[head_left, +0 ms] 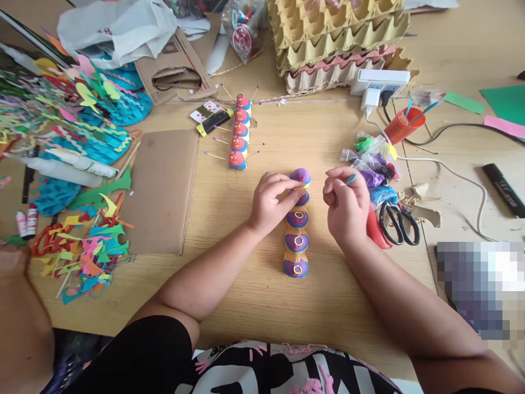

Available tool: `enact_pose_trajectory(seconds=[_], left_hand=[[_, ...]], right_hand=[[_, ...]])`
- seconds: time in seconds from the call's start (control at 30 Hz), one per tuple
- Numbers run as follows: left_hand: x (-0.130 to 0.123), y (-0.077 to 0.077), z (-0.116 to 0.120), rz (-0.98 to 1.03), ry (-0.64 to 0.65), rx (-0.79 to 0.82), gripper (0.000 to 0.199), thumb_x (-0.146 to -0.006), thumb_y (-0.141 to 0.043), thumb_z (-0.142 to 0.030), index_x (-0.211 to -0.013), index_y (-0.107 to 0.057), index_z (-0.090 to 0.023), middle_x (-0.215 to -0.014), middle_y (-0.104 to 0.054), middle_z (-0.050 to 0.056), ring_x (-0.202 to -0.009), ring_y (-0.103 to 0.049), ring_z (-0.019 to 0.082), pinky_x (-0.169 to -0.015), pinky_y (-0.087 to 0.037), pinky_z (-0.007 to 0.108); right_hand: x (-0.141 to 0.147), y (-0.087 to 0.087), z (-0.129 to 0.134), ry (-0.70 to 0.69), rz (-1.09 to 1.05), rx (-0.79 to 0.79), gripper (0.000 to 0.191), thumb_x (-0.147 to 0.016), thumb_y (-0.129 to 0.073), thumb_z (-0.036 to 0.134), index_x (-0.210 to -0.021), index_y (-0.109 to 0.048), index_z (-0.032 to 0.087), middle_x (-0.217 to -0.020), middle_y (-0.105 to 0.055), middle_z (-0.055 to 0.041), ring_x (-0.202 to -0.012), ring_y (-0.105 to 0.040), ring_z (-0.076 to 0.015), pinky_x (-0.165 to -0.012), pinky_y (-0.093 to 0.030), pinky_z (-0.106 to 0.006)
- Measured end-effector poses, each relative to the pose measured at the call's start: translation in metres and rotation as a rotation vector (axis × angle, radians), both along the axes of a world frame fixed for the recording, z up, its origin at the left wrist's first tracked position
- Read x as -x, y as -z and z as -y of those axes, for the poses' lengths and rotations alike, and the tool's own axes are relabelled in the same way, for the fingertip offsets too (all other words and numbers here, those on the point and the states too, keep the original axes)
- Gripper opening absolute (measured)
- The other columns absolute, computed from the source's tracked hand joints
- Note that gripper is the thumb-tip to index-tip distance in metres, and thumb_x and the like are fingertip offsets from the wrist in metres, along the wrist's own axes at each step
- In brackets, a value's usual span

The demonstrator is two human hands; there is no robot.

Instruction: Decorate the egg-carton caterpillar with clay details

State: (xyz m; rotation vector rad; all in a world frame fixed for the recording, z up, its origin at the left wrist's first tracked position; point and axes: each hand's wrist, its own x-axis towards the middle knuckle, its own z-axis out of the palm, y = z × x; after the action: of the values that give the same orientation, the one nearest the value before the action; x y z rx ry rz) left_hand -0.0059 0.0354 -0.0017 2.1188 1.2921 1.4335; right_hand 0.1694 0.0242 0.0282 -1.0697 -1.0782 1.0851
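An egg-carton caterpillar [296, 242] with purple and blue clay bumps lies upright in front of me, pointing away. Yellow clay rings mark its nearer bumps. My left hand [268, 202] reaches in from its left side, thumb and fingertips closed on it around the two far bumps. Just right of the caterpillar, my right hand [348, 205] is curled shut and apart from it. A thin blue stick [351, 179] pokes out of that fist; the rest of it is hidden by the fingers.
Further back stands another caterpillar [239, 134], red and blue with purple-tipped sticks. Cardboard [164, 191] and paper scraps [92, 246] lie left. Clay bags [375, 164], scissors [397, 224], an orange cup [404, 128] and a power strip [379, 82] sit right. A person's arm shows at far left.
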Motion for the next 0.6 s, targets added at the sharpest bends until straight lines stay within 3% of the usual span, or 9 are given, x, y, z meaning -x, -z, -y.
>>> enact_pose_trajectory(seconds=[0.1, 0.23, 0.3, 0.37, 0.43, 0.5, 0.6], left_hand=[[0.000, 0.000, 0.000, 0.018, 0.002, 0.025, 0.016, -0.100, -0.073, -0.040, -0.099, -0.081, -0.026, -0.091, -0.078, 0.001, -0.092, -0.071, 0.017, -0.089, -0.058, 0.037], [0.000, 0.005, -0.004, 0.061, 0.006, -0.020, 0.020, -0.103, -0.067, -0.045, -0.100, -0.079, -0.030, -0.091, -0.077, 0.001, -0.092, -0.069, 0.017, -0.087, -0.058, 0.041], [0.000, 0.007, -0.005, 0.067, 0.020, -0.075, 0.019, -0.101, -0.069, -0.050, -0.099, -0.080, -0.034, -0.087, -0.075, 0.001, -0.087, -0.067, 0.017, -0.083, -0.058, 0.041], [0.000, 0.006, -0.004, 0.085, 0.001, -0.050, 0.015, -0.101, -0.071, -0.044, -0.101, -0.080, -0.032, -0.092, -0.076, 0.001, -0.092, -0.069, 0.018, -0.086, -0.059, 0.043], [-0.001, 0.004, -0.002, 0.077, 0.011, -0.014, 0.014, -0.102, -0.070, -0.038, -0.102, -0.080, -0.028, -0.095, -0.077, 0.003, -0.095, -0.070, 0.019, -0.088, -0.058, 0.042], [-0.001, 0.001, -0.001, 0.058, 0.013, -0.005, 0.014, -0.102, -0.071, -0.036, -0.102, -0.080, -0.026, -0.094, -0.077, 0.004, -0.096, -0.071, 0.018, -0.091, -0.057, 0.040], [0.000, 0.000, -0.001, 0.040, 0.008, -0.021, 0.013, -0.100, -0.072, -0.034, -0.101, -0.081, -0.024, -0.093, -0.076, 0.004, -0.094, -0.071, 0.018, -0.091, -0.057, 0.038]], right_hand=[[0.003, -0.047, 0.025, -0.082, -0.063, 0.092, 0.010, -0.095, -0.063, 0.033, -0.105, -0.063, 0.032, -0.078, -0.051, -0.0004, -0.061, -0.042, -0.0152, -0.055, -0.037, -0.032], [0.000, -0.118, 0.071, -0.364, -0.048, 0.169, 0.036, -0.090, -0.064, 0.022, -0.122, -0.069, 0.038, -0.086, -0.063, -0.0055, -0.069, -0.055, -0.0207, -0.057, -0.047, -0.036], [-0.001, -0.139, 0.089, -0.510, -0.005, 0.164, 0.050, -0.086, -0.067, 0.019, -0.130, -0.071, 0.042, -0.089, -0.067, -0.0065, -0.072, -0.059, -0.0217, -0.058, -0.051, -0.038], [0.000, -0.143, 0.100, -0.630, 0.046, 0.112, 0.077, -0.075, -0.076, 0.018, -0.144, -0.065, 0.049, -0.094, -0.071, -0.0062, -0.076, -0.064, -0.0239, -0.059, -0.054, -0.040], [0.003, -0.134, 0.106, -0.692, 0.075, 0.055, 0.100, -0.064, -0.080, 0.021, -0.153, -0.055, 0.058, -0.094, -0.075, -0.0034, -0.078, -0.067, -0.0266, -0.057, -0.055, -0.043], [0.006, -0.119, 0.108, -0.770, 0.084, 0.020, 0.110, -0.058, -0.078, 0.025, -0.155, -0.046, 0.066, -0.084, -0.076, 0.0013, -0.073, -0.067, -0.0283, -0.052, -0.052, -0.044], [0.012, -0.104, 0.113, -0.925, 0.164, -0.045, 0.111, -0.053, -0.075, 0.025, -0.150, -0.047, 0.071, -0.070, -0.073, 0.0054, -0.070, -0.069, -0.0300, -0.048, -0.047, -0.046]])
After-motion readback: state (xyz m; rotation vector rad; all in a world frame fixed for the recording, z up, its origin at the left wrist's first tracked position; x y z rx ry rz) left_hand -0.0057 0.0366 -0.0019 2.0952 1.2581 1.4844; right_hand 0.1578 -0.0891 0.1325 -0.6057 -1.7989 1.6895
